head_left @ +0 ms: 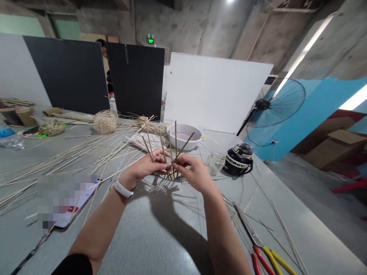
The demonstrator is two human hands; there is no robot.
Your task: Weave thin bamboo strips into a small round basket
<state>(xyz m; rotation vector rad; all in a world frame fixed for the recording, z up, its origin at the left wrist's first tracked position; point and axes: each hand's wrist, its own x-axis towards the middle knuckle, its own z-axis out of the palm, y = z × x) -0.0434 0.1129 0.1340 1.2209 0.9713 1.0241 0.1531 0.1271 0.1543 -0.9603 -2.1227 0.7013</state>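
Near the middle of the grey table, a small woven piece sits between the two hands, its dark strips fanning upward. The left hand closes thumb and fingers on strips at its left side; the right hand pinches a slanting strip at its right. Just beyond stands a white basin, pinkish inside; whether it holds liquid I cannot tell. To the right are a clear glass jar, contents unclear, and a black jug lettered "ENERGY". Far left, a clear bottle wears a blue label, its writing illegible.
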